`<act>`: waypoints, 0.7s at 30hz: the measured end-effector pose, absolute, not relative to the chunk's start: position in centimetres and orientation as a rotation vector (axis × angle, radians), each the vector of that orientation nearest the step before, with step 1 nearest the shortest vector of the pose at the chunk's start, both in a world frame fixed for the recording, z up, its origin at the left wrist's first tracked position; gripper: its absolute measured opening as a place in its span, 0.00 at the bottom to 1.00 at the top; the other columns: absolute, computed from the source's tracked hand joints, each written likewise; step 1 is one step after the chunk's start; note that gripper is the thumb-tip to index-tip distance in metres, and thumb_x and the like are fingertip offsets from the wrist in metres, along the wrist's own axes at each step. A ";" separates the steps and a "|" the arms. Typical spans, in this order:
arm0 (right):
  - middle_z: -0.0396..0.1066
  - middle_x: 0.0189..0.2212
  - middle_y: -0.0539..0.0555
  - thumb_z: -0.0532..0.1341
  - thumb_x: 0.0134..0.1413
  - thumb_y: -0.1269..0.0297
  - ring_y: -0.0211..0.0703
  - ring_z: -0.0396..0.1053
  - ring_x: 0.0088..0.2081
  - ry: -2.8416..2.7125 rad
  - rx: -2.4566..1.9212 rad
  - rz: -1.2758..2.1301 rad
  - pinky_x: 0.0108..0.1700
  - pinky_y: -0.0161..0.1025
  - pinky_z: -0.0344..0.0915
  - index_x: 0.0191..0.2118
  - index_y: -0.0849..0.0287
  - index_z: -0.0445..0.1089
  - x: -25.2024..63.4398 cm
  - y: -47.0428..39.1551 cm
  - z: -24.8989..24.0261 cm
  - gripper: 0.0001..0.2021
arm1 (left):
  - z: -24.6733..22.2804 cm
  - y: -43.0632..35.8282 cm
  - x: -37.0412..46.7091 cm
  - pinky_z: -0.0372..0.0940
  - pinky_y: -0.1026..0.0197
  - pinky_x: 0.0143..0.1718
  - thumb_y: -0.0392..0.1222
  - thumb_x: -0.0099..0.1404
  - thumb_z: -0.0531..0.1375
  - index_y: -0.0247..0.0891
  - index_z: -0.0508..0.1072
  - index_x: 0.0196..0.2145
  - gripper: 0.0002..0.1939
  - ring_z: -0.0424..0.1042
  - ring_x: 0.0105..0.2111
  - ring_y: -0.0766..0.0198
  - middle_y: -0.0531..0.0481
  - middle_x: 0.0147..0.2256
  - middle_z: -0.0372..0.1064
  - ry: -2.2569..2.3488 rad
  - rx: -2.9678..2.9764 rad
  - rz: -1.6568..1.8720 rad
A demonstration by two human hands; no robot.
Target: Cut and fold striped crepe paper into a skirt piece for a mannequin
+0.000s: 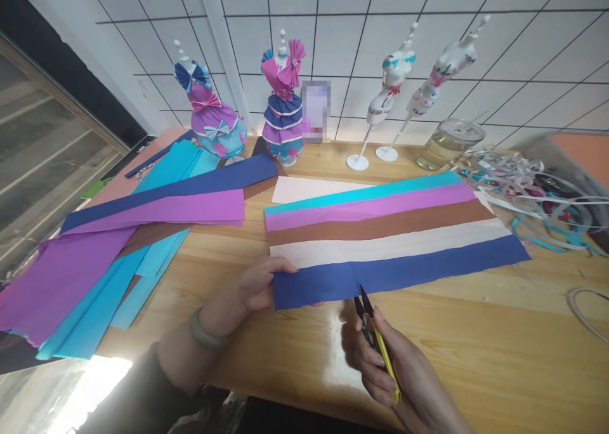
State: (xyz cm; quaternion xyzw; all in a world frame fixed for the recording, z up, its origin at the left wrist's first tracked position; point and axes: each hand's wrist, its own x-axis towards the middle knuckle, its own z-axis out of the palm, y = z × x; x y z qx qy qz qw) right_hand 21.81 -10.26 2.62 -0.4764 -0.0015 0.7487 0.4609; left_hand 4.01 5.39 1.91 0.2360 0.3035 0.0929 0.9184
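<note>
My left hand [252, 285] pinches the left end of a dark blue paper strip [404, 272], thumb on top and fingers underneath. Above that strip lie a white strip [385, 244], a brown strip [380, 221], a purple strip [371, 204] and a turquoise strip [361, 193], overlapping like stripes. In my right hand [380, 358] is a pair of thread snips [380, 339] with yellow and dark green handles. Its dark blades are slightly apart, their tips at the lower edge of the blue strip.
Folded coloured paper [95, 275] is piled on the left. Two dressed mini mannequins [283, 117] and two bare ones [392, 85] stand along the tiled wall. A jar of yellowish liquid [450, 143], tangled ribbons [537, 186] and a grey bin [571, 161] sit at the right.
</note>
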 end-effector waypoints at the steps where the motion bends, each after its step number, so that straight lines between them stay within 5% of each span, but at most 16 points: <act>1: 0.51 0.17 0.40 0.60 0.51 0.43 0.23 0.41 0.13 -0.012 -1.156 1.852 0.13 0.25 0.41 0.34 0.57 0.63 21.9 -10.2 2.5 0.20 | 1.9 5.4 4.0 0.62 0.50 0.47 0.37 0.55 0.53 0.35 0.76 0.39 0.16 0.74 0.37 0.50 0.44 0.30 0.75 0.630 0.488 0.192; 21: 0.51 0.17 0.41 0.60 0.50 0.42 0.23 0.42 0.13 0.035 -1.136 1.873 0.13 0.25 0.42 0.35 0.57 0.64 22.1 -10.3 1.9 0.21 | 1.8 5.5 3.9 0.63 0.51 0.47 0.35 0.55 0.54 0.35 0.76 0.39 0.16 0.73 0.41 0.49 0.44 0.33 0.76 0.657 0.473 0.213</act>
